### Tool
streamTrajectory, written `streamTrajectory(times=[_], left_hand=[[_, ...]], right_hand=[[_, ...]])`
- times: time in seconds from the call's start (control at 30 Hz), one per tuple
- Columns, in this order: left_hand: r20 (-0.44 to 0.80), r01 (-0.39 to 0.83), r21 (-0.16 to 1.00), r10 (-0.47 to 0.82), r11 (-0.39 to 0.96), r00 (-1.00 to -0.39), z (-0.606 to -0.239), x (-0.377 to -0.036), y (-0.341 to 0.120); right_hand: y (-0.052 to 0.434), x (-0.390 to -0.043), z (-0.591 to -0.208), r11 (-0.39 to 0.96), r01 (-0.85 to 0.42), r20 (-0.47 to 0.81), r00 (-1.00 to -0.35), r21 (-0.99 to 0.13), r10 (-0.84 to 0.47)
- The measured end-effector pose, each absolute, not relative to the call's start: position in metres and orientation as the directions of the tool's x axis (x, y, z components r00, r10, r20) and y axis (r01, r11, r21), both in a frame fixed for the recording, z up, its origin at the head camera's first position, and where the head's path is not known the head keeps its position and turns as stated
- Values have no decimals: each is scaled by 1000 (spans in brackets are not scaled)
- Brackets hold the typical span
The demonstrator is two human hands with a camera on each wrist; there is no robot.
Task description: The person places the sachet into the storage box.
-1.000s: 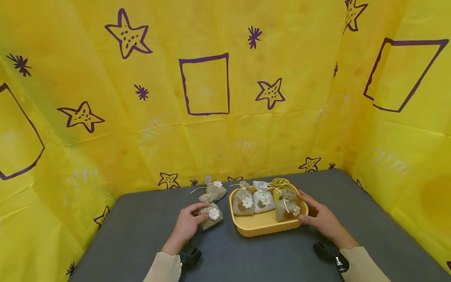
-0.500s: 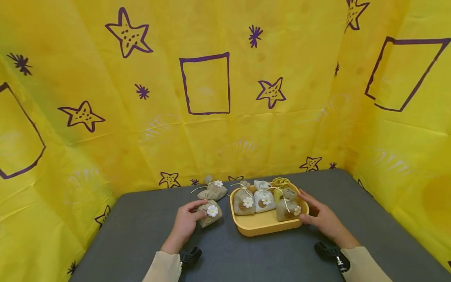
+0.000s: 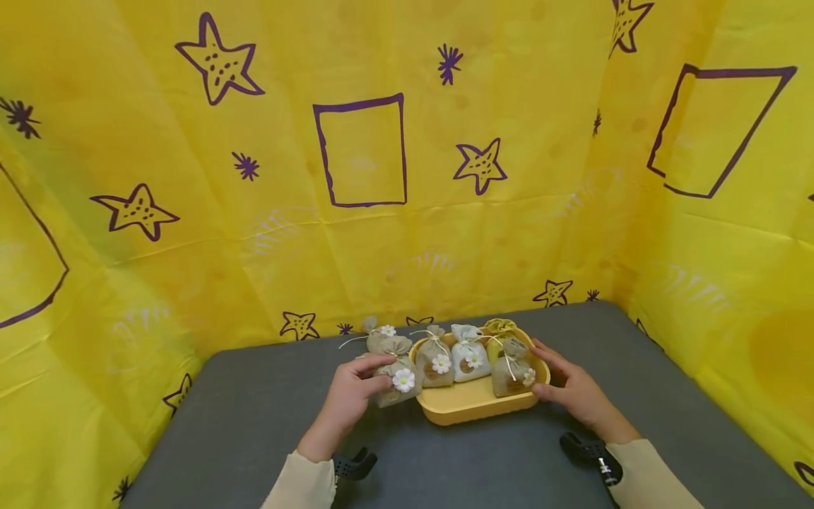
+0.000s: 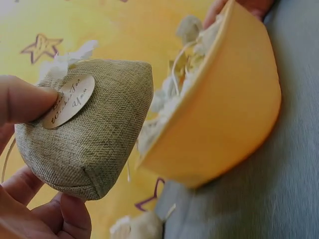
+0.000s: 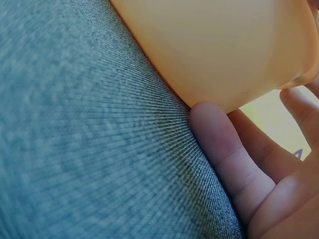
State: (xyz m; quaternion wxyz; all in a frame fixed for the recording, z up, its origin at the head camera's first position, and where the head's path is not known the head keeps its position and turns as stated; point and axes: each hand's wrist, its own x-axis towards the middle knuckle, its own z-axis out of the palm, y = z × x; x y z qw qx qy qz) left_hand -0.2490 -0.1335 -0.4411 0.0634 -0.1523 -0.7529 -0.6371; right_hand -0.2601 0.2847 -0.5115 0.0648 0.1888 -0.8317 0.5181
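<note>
My left hand point(image 3: 351, 392) pinches a tan drawstring sachet bag point(image 3: 396, 398) with a white flower, just beside the left end of a yellow plastic tray point(image 3: 470, 412). In the left wrist view this sachet point(image 4: 112, 114) is raised, its oval "Best Wishes for You" label partly under the thumb. My right hand point(image 3: 581, 399) holds the tray's right end, thumb at the front and fingers round the back. The right wrist view shows the thumb point(image 5: 217, 132) against the tray's lower edge. Inside stand a tan sachet point(image 3: 434, 367), a white one point(image 3: 467, 367), a mustard one point(image 3: 498, 327) and another tan one point(image 3: 505, 382).
Another tan sachet point(image 3: 379, 342) lies behind the left hand, left of the tray. A dark grey cloth table point(image 3: 267, 417) lies underneath. Yellow curtains point(image 3: 286, 268) with purple star drawings hang behind and at both sides.
The left hand has lifted its tan sachet and carried it right, up to the tray's left end. The right hand keeps its hold on the tray. The head view has shifted slightly.
</note>
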Motion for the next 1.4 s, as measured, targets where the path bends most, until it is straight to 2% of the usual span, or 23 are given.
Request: streamTrajectory(times=[0.3,0.6,1.07,1.4], left_hand=[[272,316,929,222,195,-936,-426,-248,-100],[229,321,905,317,279,-920,-437,-261,-66],[200,376,737,351,561,-915,-441,-273,-31],[147,350,714,359,606,-922,-442,-280,-13]], right_hand=[[285,-262,-513,377,-380,302,-920,-844,-251],[286,-262,-513,370,-392,312,-914,-842,-259],[284,-262,-513,349,-392,311,-913,-852,-265],[287,-263,-513,375,-397,318,-913,-838,-256]])
